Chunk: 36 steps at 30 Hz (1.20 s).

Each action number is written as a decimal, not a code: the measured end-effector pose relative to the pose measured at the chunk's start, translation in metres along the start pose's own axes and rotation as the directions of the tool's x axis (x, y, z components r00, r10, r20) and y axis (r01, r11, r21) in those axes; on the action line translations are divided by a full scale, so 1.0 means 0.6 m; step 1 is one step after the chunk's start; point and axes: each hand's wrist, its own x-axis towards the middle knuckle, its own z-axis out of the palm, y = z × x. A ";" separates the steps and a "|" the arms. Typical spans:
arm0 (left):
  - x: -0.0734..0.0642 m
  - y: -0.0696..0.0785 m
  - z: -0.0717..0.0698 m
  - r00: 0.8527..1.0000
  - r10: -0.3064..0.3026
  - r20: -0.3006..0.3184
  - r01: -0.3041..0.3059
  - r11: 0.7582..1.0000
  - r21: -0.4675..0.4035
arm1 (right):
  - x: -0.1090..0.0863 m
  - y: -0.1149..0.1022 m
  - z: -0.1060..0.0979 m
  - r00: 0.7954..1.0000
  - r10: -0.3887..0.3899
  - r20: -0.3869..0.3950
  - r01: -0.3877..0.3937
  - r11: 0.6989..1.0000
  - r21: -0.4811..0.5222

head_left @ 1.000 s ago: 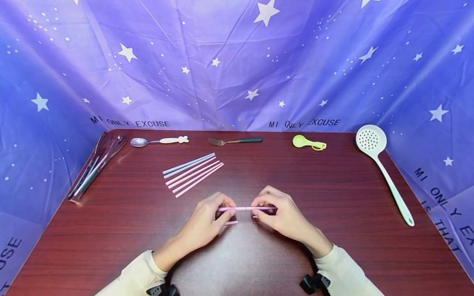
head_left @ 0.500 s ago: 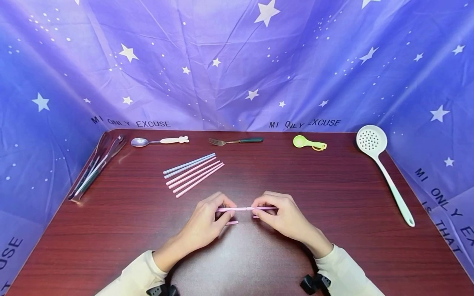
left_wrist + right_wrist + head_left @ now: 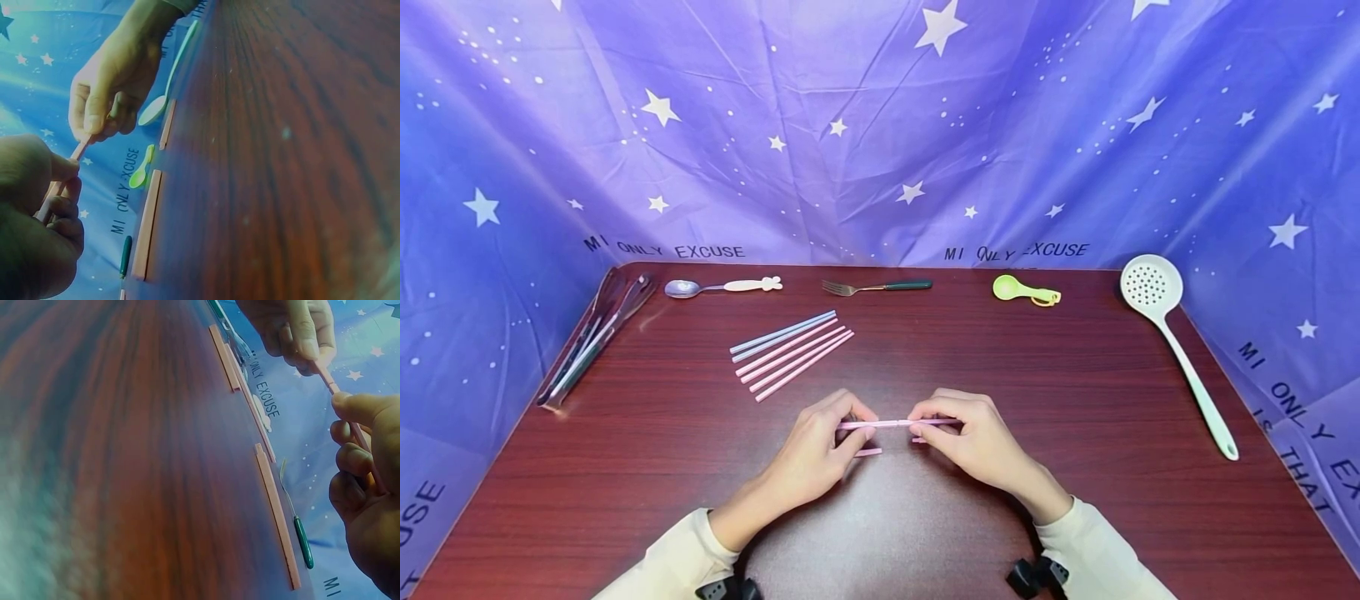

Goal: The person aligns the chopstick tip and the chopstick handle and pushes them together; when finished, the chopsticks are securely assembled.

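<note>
My left hand (image 3: 823, 437) and right hand (image 3: 973, 429) pinch a slim pink chopstick (image 3: 891, 423) between thumbs and fingers, one at each side of its middle. It lies level just above the table, with a thin seam showing between the hands. In the right wrist view the seam in the pink chopstick (image 3: 329, 380) sits between the two thumbs. Below the left hand lies a loose pink chopstick section (image 3: 869, 452), mostly covered. Another pink section (image 3: 917, 440) pokes out under the right hand; in the right wrist view this section (image 3: 278, 515) has a narrow peg at one end.
Several pink chopsticks (image 3: 793, 358) and blue ones (image 3: 782, 332) lie left of centre. Behind stand a spoon (image 3: 722, 286), a fork (image 3: 876, 286) and a green measuring spoon (image 3: 1022, 288). A clear utensil case (image 3: 597, 337) is left; a skimmer (image 3: 1180, 354) is right.
</note>
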 end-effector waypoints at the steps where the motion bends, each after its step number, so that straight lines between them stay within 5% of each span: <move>1: 0.000 0.000 0.000 1.000 -0.001 -0.002 0.001 1.000 -0.002 | 0.000 0.000 0.001 1.000 -0.002 -0.002 0.002 1.000 -0.004; 26: 0.001 0.005 0.013 0.998 0.053 -0.027 -0.054 0.997 -0.047 | -0.006 -0.002 0.010 0.998 -0.035 -0.046 0.034 0.999 -0.011; 36: -0.001 0.014 -0.029 0.997 0.079 -0.017 -0.078 0.997 0.025 | 0.000 -0.018 0.007 0.998 -0.058 -0.038 0.058 0.998 0.000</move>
